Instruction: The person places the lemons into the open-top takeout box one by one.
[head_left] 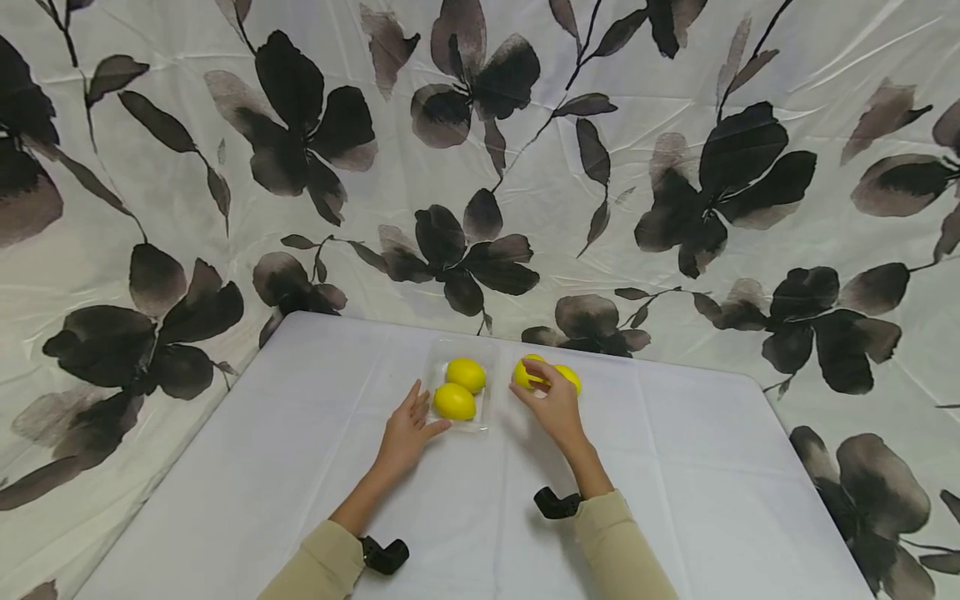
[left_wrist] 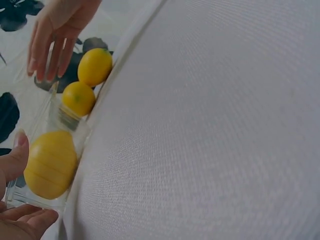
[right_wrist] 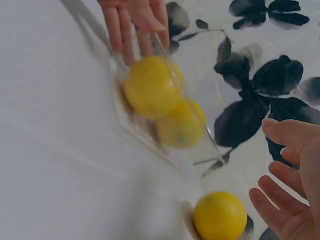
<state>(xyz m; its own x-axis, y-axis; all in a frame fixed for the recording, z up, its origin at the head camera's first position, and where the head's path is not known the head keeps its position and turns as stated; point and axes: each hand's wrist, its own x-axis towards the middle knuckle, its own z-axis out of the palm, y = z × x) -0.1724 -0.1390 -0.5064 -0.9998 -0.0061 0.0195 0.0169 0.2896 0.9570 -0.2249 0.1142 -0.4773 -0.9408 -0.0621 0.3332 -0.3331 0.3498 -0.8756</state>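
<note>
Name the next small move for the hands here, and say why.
Probably curl the right hand round the nearer loose lemon and lift it toward the clear tray. Its fingers are over two lemons lying outside the tray, apparently not yet gripping, two lemons already sit inside, and the left hand rests open against the tray's side.

Both arms are stretched forward, each clad in a beige sleeve (head_left: 615, 542), with a black strap seen at each wrist. The left hand (head_left: 406, 432) is laid flat, palm down, its fingers (right_wrist: 120, 35) held straight and close together, the thumb spread out to the right. The right hand (head_left: 553, 403) is raised slightly ahead of the left one, its fingers (right_wrist: 280, 200) loosely curved and spread, the palm turned inward.
</note>
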